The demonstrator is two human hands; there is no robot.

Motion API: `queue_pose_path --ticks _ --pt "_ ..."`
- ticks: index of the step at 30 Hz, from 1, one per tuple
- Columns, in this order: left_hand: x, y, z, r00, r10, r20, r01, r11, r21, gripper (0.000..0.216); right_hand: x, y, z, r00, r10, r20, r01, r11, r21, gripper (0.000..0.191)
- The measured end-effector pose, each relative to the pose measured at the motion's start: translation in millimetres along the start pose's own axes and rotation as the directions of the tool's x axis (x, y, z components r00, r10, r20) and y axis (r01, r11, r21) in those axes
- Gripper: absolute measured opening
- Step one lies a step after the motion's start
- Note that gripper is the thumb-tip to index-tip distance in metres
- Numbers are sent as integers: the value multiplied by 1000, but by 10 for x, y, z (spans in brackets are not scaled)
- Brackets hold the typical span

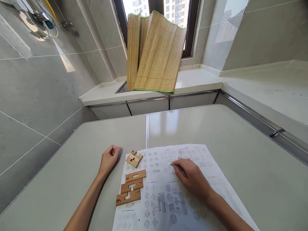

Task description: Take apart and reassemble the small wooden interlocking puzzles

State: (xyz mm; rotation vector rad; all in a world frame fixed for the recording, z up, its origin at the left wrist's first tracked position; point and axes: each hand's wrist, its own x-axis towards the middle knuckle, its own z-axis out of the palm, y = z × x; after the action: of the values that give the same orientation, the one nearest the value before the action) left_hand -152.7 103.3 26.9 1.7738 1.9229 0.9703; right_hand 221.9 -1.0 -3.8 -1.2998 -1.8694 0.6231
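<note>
A large printed sheet of diagrams point(168, 192) lies on the pale table point(240, 154) in front of me. My right hand point(190, 176) rests on the sheet, its index finger stretched out onto a diagram near the middle and holding nothing. My left hand point(109, 158) lies on the bare table left of the sheet, fingers curled into a loose fist with nothing visible in it. Three flat numbered wooden pieces point(132, 187) sit in a row on the sheet's left edge. A small assembled cluster of wooden pieces point(134, 158) stands just right of my left hand.
A folded bamboo mat point(154, 51) leans upright against the window on the white sill point(199, 78) beyond the table. Grey tiled walls close in on the left and right. A metal rail point(250, 112) runs along the ledge on the right.
</note>
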Motion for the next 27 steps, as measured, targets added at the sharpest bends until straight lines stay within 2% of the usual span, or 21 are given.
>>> queue_pose_path --ticks 5,17,27 --pt "-66 -2 18 1000 20 -3 -20 1000 5 40 -11 -11 0 1000 -30 5 30 999 -29 19" --pt "-162 35 34 996 66 58 -71 994 80 36 -20 -59 -24 1000 -12 6 12 999 -44 20" --pt "-256 218 24 993 106 44 -108 992 65 36 -22 -65 -26 1000 -12 3 12 999 -44 21"
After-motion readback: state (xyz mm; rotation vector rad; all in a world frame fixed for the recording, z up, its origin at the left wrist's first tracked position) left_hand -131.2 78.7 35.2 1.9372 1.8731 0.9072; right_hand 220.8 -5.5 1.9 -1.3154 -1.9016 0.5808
